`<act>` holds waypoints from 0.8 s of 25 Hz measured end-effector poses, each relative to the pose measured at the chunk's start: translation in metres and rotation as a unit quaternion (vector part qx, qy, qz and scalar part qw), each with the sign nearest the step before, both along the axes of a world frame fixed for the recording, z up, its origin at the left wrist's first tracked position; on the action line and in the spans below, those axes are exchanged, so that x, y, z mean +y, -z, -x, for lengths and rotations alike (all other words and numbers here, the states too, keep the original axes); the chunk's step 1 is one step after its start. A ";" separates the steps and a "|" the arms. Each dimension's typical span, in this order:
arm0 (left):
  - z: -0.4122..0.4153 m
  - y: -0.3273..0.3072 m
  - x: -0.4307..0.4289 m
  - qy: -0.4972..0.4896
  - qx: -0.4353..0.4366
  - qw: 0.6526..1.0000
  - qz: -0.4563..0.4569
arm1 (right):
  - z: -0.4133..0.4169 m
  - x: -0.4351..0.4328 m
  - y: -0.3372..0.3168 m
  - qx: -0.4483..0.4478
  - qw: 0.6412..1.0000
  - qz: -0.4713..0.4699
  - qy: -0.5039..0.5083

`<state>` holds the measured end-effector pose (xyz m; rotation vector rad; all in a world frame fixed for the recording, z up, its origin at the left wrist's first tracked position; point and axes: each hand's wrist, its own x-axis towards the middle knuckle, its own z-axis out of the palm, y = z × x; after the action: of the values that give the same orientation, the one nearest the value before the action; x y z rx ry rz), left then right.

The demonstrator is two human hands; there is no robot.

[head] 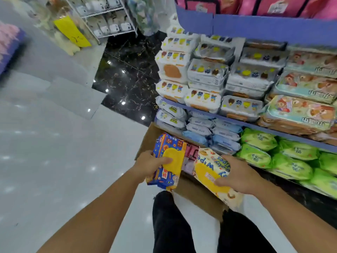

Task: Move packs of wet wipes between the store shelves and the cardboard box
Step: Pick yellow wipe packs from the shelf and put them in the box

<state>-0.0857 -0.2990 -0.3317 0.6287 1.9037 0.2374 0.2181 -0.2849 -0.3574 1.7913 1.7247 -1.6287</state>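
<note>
My left hand (151, 164) grips a blue pack of wet wipes with a yellow lid (168, 159), held above the left side of the cardboard box (198, 195). My right hand (237, 175) grips a cream "Baby Wipes" pack with a yellow lid (211, 172) over the right side of the box. Both packs are tilted and clear of the box floor. Pink and lilac packs (191, 157) show inside the box between the two held packs. The store shelves (237, 121) stand just beyond the box, stacked with wipes.
White cartoon packs (206, 72) fill the middle shelf; blue packs (213, 132) and green packs (291, 157) fill the lower one. Glossy floor (54, 152) stretches left. My dark trouser legs (171, 225) stand against the box. A wire rack (109, 17) stands far left.
</note>
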 end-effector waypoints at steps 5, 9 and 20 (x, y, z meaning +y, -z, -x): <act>0.057 0.121 0.052 0.078 -0.035 0.994 0.063 | 0.057 -0.004 0.097 -0.056 0.995 0.062 0.048; 0.085 0.216 0.085 0.109 -0.056 0.989 0.089 | 0.085 0.004 0.188 -0.072 0.989 0.099 0.080; 0.049 0.418 0.083 -0.425 -0.215 0.877 0.067 | 0.090 0.028 0.386 -0.041 0.979 0.082 0.183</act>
<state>-0.1343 -0.2163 -0.7494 -0.3798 1.6225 0.7297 0.1281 -0.2569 -0.7435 2.1513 1.2384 -1.7383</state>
